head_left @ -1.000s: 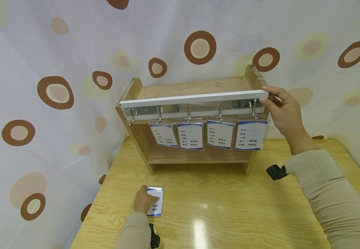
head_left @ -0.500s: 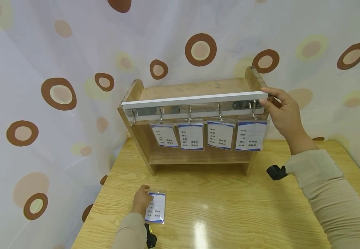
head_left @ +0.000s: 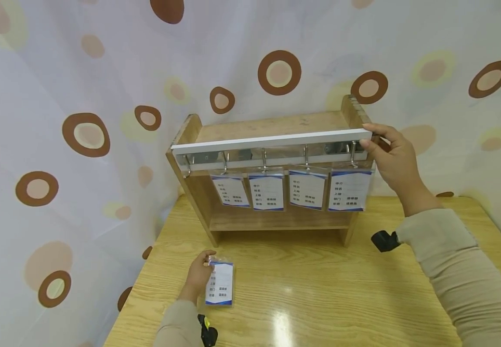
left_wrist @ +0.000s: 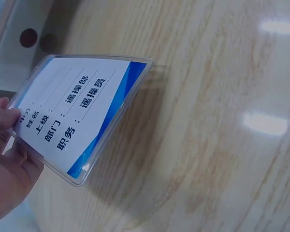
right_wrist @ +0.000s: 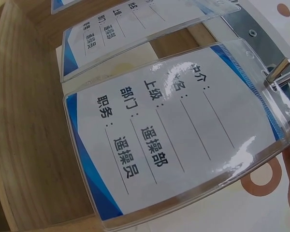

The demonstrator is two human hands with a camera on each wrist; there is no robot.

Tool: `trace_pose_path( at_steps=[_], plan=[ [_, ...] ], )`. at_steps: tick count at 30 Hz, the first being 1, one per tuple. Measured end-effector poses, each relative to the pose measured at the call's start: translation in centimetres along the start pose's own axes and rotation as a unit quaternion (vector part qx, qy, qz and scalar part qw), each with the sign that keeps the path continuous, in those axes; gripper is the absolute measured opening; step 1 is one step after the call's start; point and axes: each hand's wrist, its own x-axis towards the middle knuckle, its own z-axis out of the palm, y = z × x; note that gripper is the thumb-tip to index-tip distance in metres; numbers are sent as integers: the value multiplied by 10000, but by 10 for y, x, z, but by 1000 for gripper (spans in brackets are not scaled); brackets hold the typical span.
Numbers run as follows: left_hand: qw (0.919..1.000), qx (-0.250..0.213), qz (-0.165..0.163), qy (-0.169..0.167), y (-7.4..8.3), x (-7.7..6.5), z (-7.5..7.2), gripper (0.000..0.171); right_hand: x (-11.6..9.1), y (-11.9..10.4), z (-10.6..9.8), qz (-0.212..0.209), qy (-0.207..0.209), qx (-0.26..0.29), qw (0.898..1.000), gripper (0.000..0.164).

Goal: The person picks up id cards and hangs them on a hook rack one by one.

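Observation:
My left hand (head_left: 199,275) pinches a clear-sleeved name badge (head_left: 222,285) by its upper left side. In the left wrist view the thumb lies on the front of the badge (left_wrist: 82,101) and the fingers are behind it; the badge is tilted and off the tabletop. My right hand (head_left: 397,161) holds the right end of a white hook rail (head_left: 255,142), thumb in front and fingers over the top. Several similar badges hang from its hooks, the rightmost badge (head_left: 349,192) close beside that hand. The leftmost hook (head_left: 187,166) carries no badge.
A wooden shelf unit (head_left: 278,222) bears the rail and stands on the wood-grain table (head_left: 302,284), near the wall. A spotted cloth (head_left: 116,58) covers the wall behind. Black wrist mounts (head_left: 385,240) sit by both sleeves.
My left hand has shifted its hold to the badge's upper left side and raised the badge slightly off the table. The right hand stays at the rail's end.

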Motion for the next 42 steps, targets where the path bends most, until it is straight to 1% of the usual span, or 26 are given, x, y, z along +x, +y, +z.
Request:
trace_pose_path(
  at_steps=[3, 6, 10, 14, 18, 22, 25, 32, 37, 42],
  plan=[
    [9997, -174, 63, 135, 5, -1, -2, 36, 1, 0, 1, 96, -1, -44, 9999, 34],
    [9989, -390, 29, 250, 10, -1, -5, 35, 1, 1, 1, 173, -10, -99, 9998, 35],
    [9974, -647, -79, 310, 17, -1, -10, 34, 0, 2, 2, 175, -13, -136, 9998, 35],
    [9956, -875, -106, 316, 26, -2, -15, 34, 0, 3, 3, 146, -9, -142, 9998, 35],
    [9921, -1194, -86, 365, 38, -3, -19, 35, 0, 2, 3, 179, -10, -177, 9997, 34],
    [9871, -1518, -19, 516, 53, -2, -22, 35, 0, 1, 3, 207, 10, -164, 9997, 34],
    [9840, -1698, 74, 542, 64, -2, -23, 34, 0, 2, 2, 181, 27, -145, 9997, 34],
    [9816, -1825, 339, 437, 87, -5, -31, 31, 0, 1, 2, 139, 30, -176, 9997, 34],
    [9783, -1930, 540, 521, 103, -4, -38, 31, 0, 2, 2, 136, 69, -151, 9998, 34],
    [9775, -1944, 612, 550, 115, -5, -46, 32, 0, 2, 3, 86, 131, -94, 9998, 33]
  ],
)
